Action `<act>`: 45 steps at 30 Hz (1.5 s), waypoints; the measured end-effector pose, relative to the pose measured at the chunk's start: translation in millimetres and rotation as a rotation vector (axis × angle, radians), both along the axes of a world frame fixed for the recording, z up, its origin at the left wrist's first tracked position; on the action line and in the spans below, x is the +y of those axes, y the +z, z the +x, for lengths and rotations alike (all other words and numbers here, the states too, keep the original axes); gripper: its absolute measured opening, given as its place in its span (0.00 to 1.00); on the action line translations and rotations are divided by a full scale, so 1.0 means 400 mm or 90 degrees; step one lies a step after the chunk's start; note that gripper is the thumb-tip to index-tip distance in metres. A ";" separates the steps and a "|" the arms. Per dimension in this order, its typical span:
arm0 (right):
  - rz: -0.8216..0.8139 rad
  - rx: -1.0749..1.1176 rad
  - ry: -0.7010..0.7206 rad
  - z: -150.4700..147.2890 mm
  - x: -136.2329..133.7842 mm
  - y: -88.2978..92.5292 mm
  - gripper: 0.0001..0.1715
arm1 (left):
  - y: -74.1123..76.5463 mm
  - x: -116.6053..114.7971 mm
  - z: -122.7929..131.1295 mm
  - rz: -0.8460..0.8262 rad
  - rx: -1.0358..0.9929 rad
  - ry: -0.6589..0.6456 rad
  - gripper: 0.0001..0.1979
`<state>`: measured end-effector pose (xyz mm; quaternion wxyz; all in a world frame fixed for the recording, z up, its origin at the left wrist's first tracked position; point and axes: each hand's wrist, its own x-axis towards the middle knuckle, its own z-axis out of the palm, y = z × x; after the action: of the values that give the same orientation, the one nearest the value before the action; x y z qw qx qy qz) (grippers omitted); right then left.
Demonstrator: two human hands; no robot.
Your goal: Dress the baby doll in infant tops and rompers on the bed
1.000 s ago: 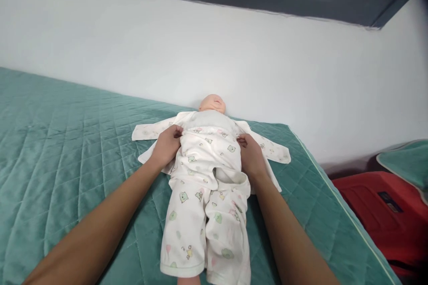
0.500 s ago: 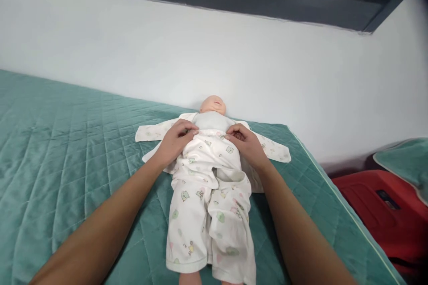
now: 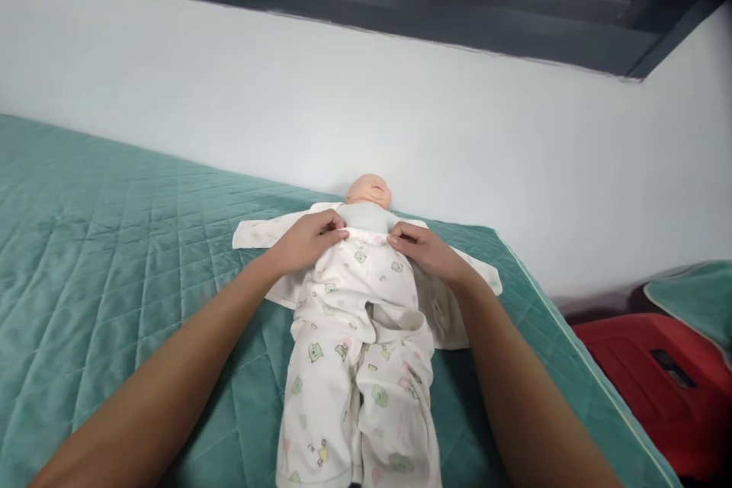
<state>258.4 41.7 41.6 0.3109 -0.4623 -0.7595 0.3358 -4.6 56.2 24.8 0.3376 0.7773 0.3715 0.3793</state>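
Note:
A baby doll (image 3: 369,191) lies on its back, head toward the wall. Pale printed pants (image 3: 360,297) with small animal figures cover its belly and legs, with an opening at the crotch. My left hand (image 3: 314,236) pinches the waistband on one side, thumb and fingers together. On the other side my right hand (image 3: 420,242) grips the same waistband. Above it shows the doll's light grey torso (image 3: 367,217). A matching printed top (image 3: 449,313) is spread open beneath the doll, its sleeves stretched out to both sides. The doll's feet are out of view.
A green quilted cover (image 3: 142,267) lies under the doll, its edge sloping down at the right. Behind stands a white wall (image 3: 286,107) below a dark window frame (image 3: 428,8). Beyond the right edge are a red plastic object (image 3: 646,381) and another green cloth (image 3: 698,297).
The view has tilted up slightly, showing more window. Both hands have stayed at the waistband; their fingers have closed more clearly on its edge, which looks straighter.

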 end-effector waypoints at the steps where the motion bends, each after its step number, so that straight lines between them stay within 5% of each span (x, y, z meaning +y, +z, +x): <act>1: 0.010 0.006 -0.029 -0.001 0.011 -0.009 0.21 | 0.007 0.014 0.004 -0.004 0.008 0.015 0.09; 8: -0.042 0.176 -0.214 -0.025 0.088 -0.081 0.22 | 0.002 0.133 0.048 -0.097 -0.016 0.062 0.12; 16: -0.123 0.475 -0.259 -0.006 0.064 -0.103 0.20 | -0.013 0.108 0.034 -0.170 -0.010 0.061 0.13; 19: -0.096 0.360 -0.302 0.019 0.046 -0.098 0.19 | -0.019 0.101 0.024 -0.109 0.046 0.097 0.12; 24: -0.056 0.023 -0.228 0.051 0.012 -0.080 0.14 | -0.029 0.080 0.019 -0.059 0.072 0.127 0.12; 29: 0.008 -0.151 -0.297 0.044 -0.014 -0.087 0.11 | -0.039 0.075 0.028 -0.031 0.038 0.227 0.13; 36: 0.045 -0.125 -0.417 0.003 -0.021 -0.117 0.16 | -0.067 0.109 0.031 -0.017 0.087 0.250 0.11; 45: 0.004 0.013 -0.404 -0.014 -0.091 -0.134 0.14 | -0.077 0.074 0.028 0.058 0.240 0.276 0.10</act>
<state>252.7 5.3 -12.2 0.4091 -0.6720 -0.5750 0.2243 6.6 85.9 -6.0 0.1387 0.7510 0.5677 0.3073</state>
